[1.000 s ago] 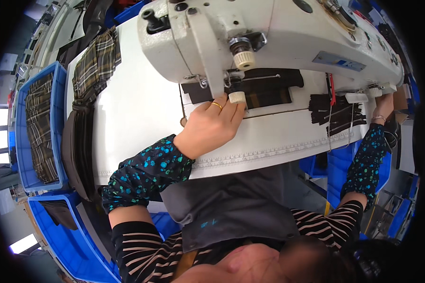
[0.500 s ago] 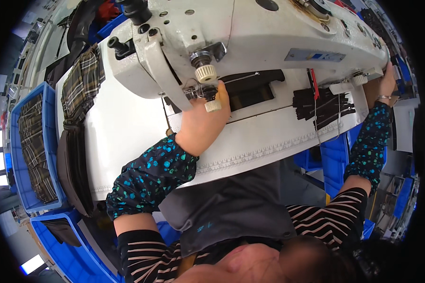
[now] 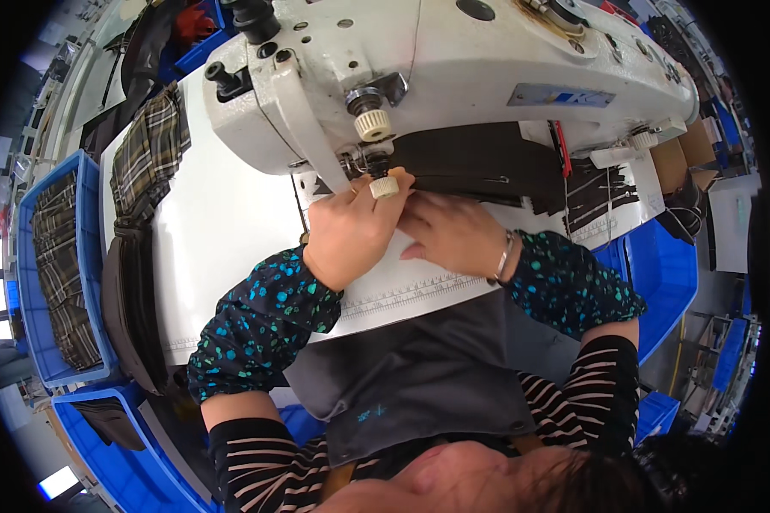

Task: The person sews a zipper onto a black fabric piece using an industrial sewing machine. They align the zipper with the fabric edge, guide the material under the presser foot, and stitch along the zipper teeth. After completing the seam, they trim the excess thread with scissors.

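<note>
Under the head of a white sewing machine (image 3: pixel 453 77) lies a dark fabric piece (image 3: pixel 488 158), stretching rightward from the needle area. My left hand (image 3: pixel 351 235) is closed at the near edge of this fabric, its fingertips by the needle and partly hidden by a cream knob (image 3: pixel 384 187). Just to its right, my right hand (image 3: pixel 458 235) rests with fingers stretched toward the same edge and the thumb apart, slightly blurred. A metal zip pull (image 3: pixel 496 179) seems to show on the fabric.
A bundle of dark strips (image 3: pixel 599 201) lies on the right of the white table (image 3: pixel 222 274), near red-handled snips (image 3: pixel 563 150). Plaid fabric (image 3: pixel 152 150) and dark pieces (image 3: pixel 128 299) hang at the left edge. Blue bins (image 3: pixel 94 256) stand beside it; a ruler strip (image 3: pixel 419 291) edges the front.
My right hand has come from the machine's far right end to the fabric beside my left hand. The dark fabric now spreads wider, covering the plaid patch. My left hand stays near the needle.
</note>
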`<state>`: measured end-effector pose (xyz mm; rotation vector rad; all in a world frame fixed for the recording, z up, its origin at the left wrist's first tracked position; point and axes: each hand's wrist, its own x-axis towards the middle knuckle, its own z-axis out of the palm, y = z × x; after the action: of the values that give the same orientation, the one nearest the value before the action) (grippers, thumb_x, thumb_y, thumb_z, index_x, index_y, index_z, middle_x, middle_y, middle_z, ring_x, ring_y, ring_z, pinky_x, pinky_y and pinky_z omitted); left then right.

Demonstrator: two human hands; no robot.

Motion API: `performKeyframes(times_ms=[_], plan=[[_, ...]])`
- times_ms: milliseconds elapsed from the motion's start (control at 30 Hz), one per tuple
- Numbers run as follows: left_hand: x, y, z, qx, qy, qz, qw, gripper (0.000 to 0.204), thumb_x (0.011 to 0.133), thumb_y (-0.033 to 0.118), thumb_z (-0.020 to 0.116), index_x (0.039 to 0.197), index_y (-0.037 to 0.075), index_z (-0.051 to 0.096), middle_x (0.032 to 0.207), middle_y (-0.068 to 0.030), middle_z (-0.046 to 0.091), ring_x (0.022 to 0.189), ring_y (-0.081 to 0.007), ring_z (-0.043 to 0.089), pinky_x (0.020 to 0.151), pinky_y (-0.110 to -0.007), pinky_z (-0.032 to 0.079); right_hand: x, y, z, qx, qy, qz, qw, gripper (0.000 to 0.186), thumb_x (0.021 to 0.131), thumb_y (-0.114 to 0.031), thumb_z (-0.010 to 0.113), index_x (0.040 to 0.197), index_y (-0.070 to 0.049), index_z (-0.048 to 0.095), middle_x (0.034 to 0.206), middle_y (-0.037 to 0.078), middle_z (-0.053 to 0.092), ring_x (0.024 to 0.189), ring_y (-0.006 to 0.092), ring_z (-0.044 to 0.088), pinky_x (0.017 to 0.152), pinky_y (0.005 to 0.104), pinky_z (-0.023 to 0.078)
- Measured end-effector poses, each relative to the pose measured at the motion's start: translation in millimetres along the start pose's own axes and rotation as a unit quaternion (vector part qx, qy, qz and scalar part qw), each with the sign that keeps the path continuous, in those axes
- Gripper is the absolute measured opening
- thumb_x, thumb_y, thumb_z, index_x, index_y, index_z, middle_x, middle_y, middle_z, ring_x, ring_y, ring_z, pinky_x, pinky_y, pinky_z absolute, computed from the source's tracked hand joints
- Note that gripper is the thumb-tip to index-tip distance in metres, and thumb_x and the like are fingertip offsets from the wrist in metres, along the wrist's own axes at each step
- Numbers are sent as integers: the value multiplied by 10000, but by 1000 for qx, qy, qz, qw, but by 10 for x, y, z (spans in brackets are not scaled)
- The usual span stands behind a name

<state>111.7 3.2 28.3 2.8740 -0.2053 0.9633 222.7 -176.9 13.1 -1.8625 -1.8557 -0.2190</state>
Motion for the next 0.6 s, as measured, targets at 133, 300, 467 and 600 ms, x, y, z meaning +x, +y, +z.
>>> performKeyframes(times_ms=[133,300,467,600], plan=[[12,-57,2,14,62,81,995,362,825,99,749,1182,43,734,1081,-61,791,767,-188,750,608,-269,588,265,360,-1,267,-139,216,929,367,954,-320,740,1208,-56,717,1022,146,747,923,332,725,900,405,568],[-20,-14,95,90,-76,83,989,391,823,118,679,1189,-11,723,1155,-138,783,772,-192,754,591,-280,586,57,-162,-259,-71,-164,169,969,277,905,-280,763,1064,-53,754,1090,125,743,963,315,720,859,394,574],[-96,42,118,103,-123,53,986,400,838,161,693,1200,-8,718,1161,-136,770,754,-198,740,596,-282,578,-72,-233,-361,-122,-15,10,992,323,881,-209,765,1143,-27,714,1245,134,713,1141,298,692,942,425,576],[-338,-13,-156,49,-19,95,994,310,860,198,801,1121,42,744,1100,-67,765,936,-213,741,705,-273,584,136,193,-92,-77,-28,57,995,279,899,-164,727,1131,-9,728,1318,141,710,1209,309,694,988,413,584]])
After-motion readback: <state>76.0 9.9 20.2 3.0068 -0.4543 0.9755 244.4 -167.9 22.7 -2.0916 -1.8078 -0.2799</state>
